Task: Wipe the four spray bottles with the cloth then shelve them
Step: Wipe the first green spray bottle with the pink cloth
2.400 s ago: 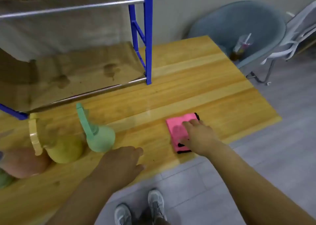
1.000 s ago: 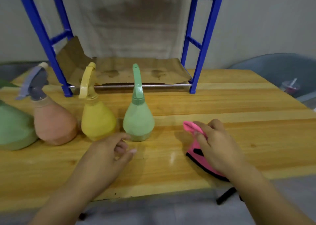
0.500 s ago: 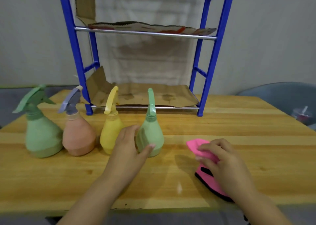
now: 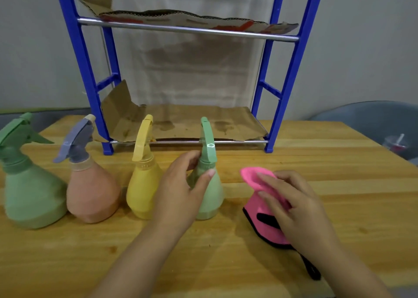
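Now wrapped round light green bottle [image 4: 209, 191] neck, left hand [image 4: 178, 191], reaching 0.5 s ago; right hand [image 4: 291, 202] pinching pink cloth [image 4: 260, 207], partly lifted off tabletop [image 4: 339, 184]; yellow bottle [image 4: 141, 189], peach bottle [image 4: 90, 196], dark green bottle [image 4: 29, 196] leftward; blue shelf [image 4: 291, 71] behind.

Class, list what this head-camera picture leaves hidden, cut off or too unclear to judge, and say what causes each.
- Light green spray bottle: its left side and neck are hidden by the left hand gripping it.
- Pink cloth: its right part is covered by the right hand holding it.
- Dark green spray bottle: cut off by the left edge.
- Cup with straw: small, blurred, contents unreadable.
- Blue rack: top cropped.
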Motion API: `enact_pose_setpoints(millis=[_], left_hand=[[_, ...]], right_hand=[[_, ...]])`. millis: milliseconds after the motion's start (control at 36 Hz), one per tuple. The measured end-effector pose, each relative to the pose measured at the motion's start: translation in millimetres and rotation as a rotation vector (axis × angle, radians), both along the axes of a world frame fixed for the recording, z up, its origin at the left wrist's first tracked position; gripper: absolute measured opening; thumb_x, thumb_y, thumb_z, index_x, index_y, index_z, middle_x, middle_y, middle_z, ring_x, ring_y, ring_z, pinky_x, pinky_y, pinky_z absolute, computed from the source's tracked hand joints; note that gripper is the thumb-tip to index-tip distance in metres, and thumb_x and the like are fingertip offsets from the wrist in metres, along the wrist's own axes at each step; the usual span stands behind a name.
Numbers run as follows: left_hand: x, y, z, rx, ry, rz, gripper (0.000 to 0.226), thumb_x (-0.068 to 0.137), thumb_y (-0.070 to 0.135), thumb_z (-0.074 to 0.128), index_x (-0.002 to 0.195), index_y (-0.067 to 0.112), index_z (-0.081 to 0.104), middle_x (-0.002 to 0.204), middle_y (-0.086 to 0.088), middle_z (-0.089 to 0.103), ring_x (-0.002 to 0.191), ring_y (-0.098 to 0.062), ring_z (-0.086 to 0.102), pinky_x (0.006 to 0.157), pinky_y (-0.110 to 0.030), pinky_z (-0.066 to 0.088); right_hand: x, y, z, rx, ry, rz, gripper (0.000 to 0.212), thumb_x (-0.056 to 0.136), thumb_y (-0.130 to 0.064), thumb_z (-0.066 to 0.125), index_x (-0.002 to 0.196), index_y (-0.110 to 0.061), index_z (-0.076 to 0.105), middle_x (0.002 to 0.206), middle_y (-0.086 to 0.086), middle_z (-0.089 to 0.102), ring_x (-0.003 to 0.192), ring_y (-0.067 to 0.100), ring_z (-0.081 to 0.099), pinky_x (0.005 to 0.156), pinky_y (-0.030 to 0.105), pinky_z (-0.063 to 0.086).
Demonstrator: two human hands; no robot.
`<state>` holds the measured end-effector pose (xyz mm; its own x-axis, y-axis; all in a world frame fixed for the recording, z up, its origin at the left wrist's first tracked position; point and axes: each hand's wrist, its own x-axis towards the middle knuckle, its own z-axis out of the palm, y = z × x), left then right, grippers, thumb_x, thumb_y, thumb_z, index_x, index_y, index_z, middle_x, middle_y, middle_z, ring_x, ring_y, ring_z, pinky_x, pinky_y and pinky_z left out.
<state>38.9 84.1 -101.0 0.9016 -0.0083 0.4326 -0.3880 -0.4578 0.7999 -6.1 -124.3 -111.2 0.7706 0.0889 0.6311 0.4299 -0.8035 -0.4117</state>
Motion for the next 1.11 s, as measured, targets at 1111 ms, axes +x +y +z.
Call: enact_pose_setpoints(millis=[1111], left_hand=[[9,-23,4,0.055,-0.104,-0.179,0.039,0.079,0.042,0.060,0.118,0.038,0.059,0.108,0.019,0.066,0.102,-0.004,0.063,0.086,-0.032,0.054]], right_hand=[[59,-8,61,-0.194,-0.261,0.488,0.023,0.092,-0.027,0.060,0.105,-0.014,0.074,0.085,0.007,0.060,0.066,0.023,0.055,0.055,0.040,0.048]])
